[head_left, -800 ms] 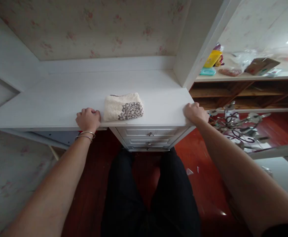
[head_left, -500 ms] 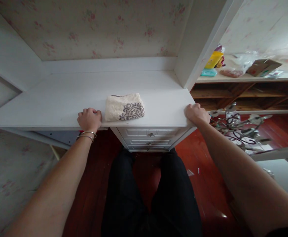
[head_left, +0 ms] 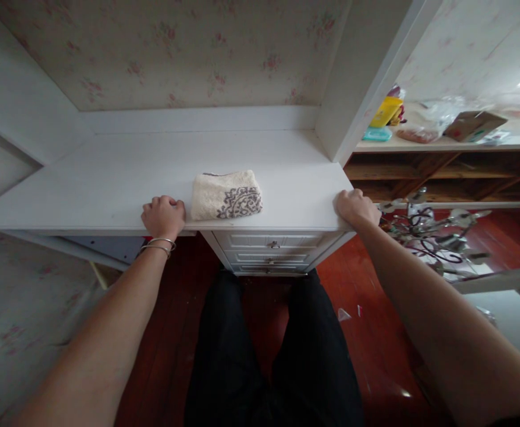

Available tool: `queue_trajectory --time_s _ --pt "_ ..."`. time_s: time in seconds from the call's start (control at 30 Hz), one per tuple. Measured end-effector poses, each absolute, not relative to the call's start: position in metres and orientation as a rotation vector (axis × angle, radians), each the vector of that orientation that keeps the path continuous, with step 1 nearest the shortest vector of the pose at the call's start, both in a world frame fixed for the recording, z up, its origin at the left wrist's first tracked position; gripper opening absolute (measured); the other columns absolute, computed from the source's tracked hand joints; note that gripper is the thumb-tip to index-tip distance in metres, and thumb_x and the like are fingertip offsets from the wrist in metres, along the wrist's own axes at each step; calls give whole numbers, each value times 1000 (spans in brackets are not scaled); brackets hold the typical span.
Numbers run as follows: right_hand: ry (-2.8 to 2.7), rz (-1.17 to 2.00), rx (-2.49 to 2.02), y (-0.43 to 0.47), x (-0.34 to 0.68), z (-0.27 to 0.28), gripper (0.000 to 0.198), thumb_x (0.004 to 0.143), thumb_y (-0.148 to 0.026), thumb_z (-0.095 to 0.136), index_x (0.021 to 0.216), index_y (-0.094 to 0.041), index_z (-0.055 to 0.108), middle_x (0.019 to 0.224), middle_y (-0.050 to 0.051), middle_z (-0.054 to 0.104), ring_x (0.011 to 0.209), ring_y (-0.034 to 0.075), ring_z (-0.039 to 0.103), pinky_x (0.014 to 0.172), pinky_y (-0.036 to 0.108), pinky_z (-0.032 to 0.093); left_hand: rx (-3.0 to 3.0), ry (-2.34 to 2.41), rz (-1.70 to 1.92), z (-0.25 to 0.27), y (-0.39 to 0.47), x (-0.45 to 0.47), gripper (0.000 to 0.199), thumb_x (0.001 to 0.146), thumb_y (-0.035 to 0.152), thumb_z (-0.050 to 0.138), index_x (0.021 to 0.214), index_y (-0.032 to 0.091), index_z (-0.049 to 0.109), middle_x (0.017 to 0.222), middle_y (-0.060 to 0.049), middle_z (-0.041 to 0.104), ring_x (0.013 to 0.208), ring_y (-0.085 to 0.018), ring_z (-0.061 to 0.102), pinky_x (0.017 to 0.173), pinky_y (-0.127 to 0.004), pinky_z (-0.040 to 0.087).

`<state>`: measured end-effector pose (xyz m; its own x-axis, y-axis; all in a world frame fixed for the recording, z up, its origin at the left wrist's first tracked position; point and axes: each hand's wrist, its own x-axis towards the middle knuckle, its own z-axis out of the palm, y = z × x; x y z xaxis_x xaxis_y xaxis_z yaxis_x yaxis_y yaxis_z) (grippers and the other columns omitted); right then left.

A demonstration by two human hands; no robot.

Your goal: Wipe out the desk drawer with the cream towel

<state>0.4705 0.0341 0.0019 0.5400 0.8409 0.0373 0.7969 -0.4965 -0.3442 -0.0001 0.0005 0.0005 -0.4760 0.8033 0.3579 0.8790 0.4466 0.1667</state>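
Observation:
A folded cream towel with a dark grey paisley pattern lies on the white desk, close to its front edge. Just left of the towel, my left hand rests on the desktop in a loose fist, with metal bangles on the wrist. The towel is near that hand but not held. My right hand leans on the desk's front right corner, its fingers curled in. Nothing shows in either hand, though the palms are hidden.
White drawers stand under the desk, in front of my legs. At the right, a chandelier lies low near the red wooden floor, which has small scraps on it. A shelf behind holds plastic bags and a cardboard box.
The view has shifted very slightly. Both hands stay where they were on the desk, and the towel has not moved.

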Motion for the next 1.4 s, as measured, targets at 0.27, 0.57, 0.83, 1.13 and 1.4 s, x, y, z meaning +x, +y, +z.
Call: queue_trajectory --time_s 0.27,0.57,0.83,1.13,1.4 --pt "-1645 -280 -1829 -11 453 -11 32 87 -30 44 112 -15 58 109 15 58 104 29 52 93 44 38 -1476 -2453 -531 -1 1 -2 34 87 36 44 101 18 69 111 -15 63 108 -35 51 85 -45 41" --pt "-2470 452 -1802 -94 340 -51 46 100 -48 29 143 -34 39 129 7 60 94 24 65 76 34 47 -1488 -2454 -550 0 -1 -1 34 86 36 43 101 18 68 111 -15 62 107 -35 50 86 -47 40" --pt "-2471 484 -1905 -65 324 -58 44 102 -39 27 116 -23 65 116 11 67 102 26 65 85 35 47 -1489 -2429 -528 0 0 -4 34 86 38 43 99 19 69 109 -14 63 104 -35 51 83 -46 40" --pt "-2470 495 -1882 -95 325 -56 36 99 -27 34 109 -23 69 109 10 71 99 25 67 82 33 47 -1502 -2428 -517 3 -3 -3 35 87 39 42 100 19 68 110 -14 63 104 -34 50 85 -45 40" --pt "-2459 712 -1763 -210 337 -42 26 96 -26 46 107 -26 69 106 6 73 98 23 68 82 28 47 -1515 -2441 -494 5 -4 -2 36 86 40 43 100 19 69 111 -14 63 106 -34 52 85 -45 41"
